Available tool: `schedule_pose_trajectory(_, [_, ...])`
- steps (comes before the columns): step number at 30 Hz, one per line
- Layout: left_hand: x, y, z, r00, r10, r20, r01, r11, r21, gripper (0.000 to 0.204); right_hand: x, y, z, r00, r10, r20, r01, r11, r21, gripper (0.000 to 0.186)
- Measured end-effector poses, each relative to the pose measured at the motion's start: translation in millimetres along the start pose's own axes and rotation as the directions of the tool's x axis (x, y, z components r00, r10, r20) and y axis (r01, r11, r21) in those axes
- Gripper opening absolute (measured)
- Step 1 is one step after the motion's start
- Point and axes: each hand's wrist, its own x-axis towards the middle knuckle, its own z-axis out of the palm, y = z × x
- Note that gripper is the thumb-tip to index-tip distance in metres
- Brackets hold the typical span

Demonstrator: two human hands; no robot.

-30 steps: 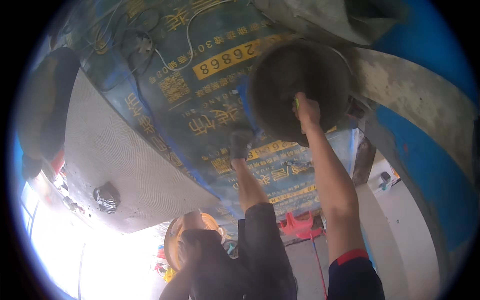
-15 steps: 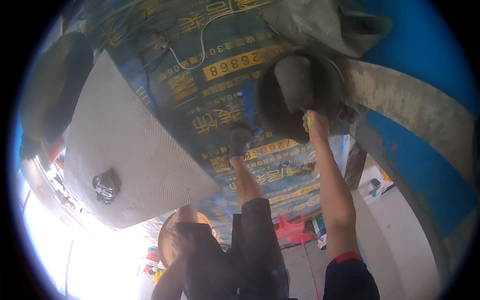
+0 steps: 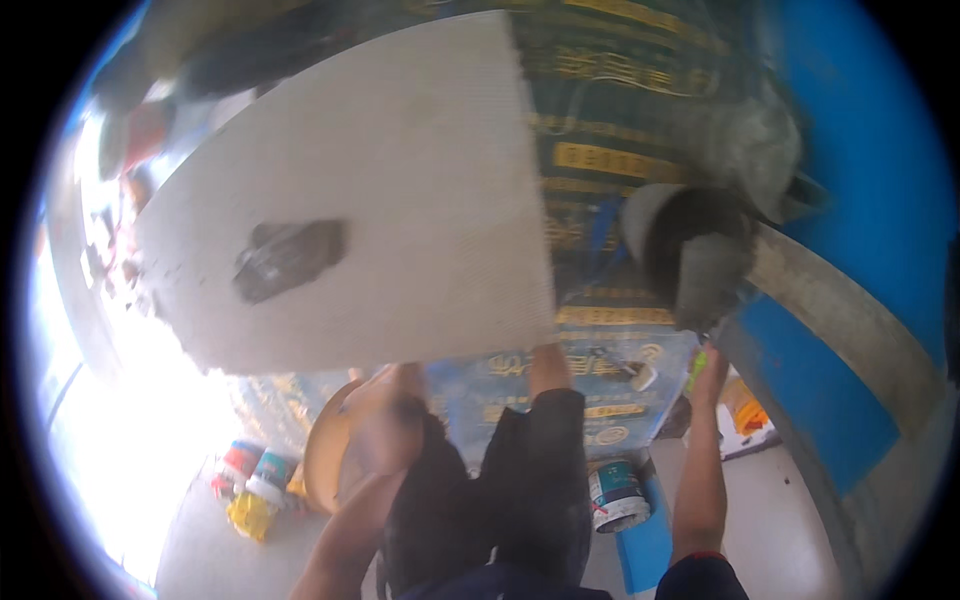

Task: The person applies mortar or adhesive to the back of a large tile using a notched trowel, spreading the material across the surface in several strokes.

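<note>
My right hand (image 3: 710, 375) grips the yellow-green handle of a trowel (image 3: 712, 272). Its broad blade, coated in grey mortar, overlaps the near side of a dark bucket (image 3: 643, 225); how deep it sits I cannot tell. A large pale tile slab (image 3: 430, 170) lies to the left, its surface spread with finely ridged mortar. On it rests a grey, partly shiny lump (image 3: 290, 258), probably mortar. My left hand (image 3: 388, 432) is blurred beside my left knee, near a round tan tub (image 3: 325, 450); its fingers cannot be made out.
Printed green protective sheeting (image 3: 600, 100) covers the floor under the slab and bucket. A crumpled sack (image 3: 755, 140) lies beyond the bucket, and a curved pale strip (image 3: 835, 295) runs along the right. Behind me stand a paint tub (image 3: 617, 495) and several small containers (image 3: 270, 475).
My view has swung left, bringing the slab to the middle. The trowel has been drawn toward the bucket's near rim. My left hand stays near my knee.
</note>
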Motion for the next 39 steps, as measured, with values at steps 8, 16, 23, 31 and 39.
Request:
schedule_pose_trajectory(8, [-3.3,-78.1,-3.9,0.948,0.094,-0.305,-0.157,0.969,-0.192,0.026,-186.7,-93.3,147.2,0.893,-0.039,0.447,0.047,0.999,-0.007,0.028])
schedule_pose_trajectory(16, [-0.9,-114.0,13.3,0.898,0.079,-0.433,-0.240,0.913,-0.331,0.020,-260.6,-124.1,367.7,0.320,-0.805,0.499,0.947,0.273,-0.166,0.030])
schedule_pose_trajectory(23, [-11.1,-139.8,20.2,0.912,0.025,-0.410,-0.199,0.900,-0.388,0.018,-307.2,-132.2,389.6,0.169,-0.788,0.591,0.984,0.102,-0.146,0.047])
schedule_pose_trajectory(31, [-12.0,-115.5,17.8,0.966,0.000,-0.259,-0.102,0.919,-0.382,0.019,-292.3,-182.0,249.9,0.725,-0.466,0.507,0.622,0.759,-0.191,0.042])
schedule_pose_trajectory(39, [-9.1,-72.0,20.4,0.976,0.067,-0.208,-0.132,0.939,-0.317,0.027,-79.6,-116.5,54.6,0.955,-0.276,0.111,0.268,0.634,-0.725,0.051])
